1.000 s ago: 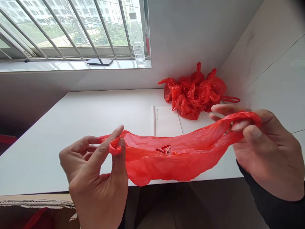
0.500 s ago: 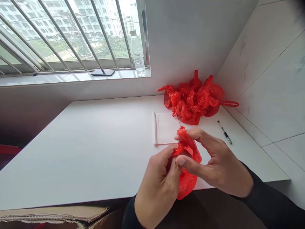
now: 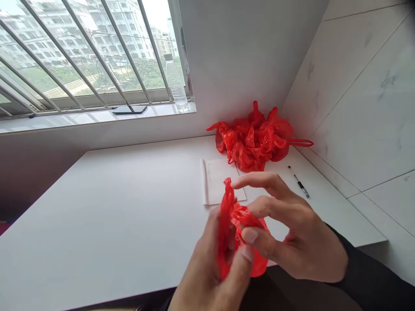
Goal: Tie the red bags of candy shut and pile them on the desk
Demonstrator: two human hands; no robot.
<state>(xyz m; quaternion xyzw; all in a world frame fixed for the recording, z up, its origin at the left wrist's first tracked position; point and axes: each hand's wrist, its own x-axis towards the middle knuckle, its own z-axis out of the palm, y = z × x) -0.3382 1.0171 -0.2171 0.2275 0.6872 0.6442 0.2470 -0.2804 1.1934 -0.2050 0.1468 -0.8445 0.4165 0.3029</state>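
Between my two hands is a crumpled red plastic bag (image 3: 259,261), held over the front edge of the table. My left hand (image 3: 210,268) is wrapped around one side of it, with a strip of red plastic standing up along the fingers. Thumb and middle finger of my right hand (image 3: 288,229) pinch another fold, while its index finger stretches toward the strip's top. A small dark print shows on the plastic between the hands. Beyond them, a notepad (image 3: 217,183) with faint writing lies on the table, partly behind the bag and fingers.
A heap of red plastic bags (image 3: 254,140) sits against the back wall on the white table (image 3: 129,207). Right of the notepad lies a pen (image 3: 301,186), its cap off. A clear bottle (image 3: 177,86) and a phone (image 3: 129,109) rest on the sill by the barred window.
The bag's folds have been spread apart, so a strip now rises at the left hand and the print shows. My right fingers have shifted onto a different fold. The view has tilted slightly.
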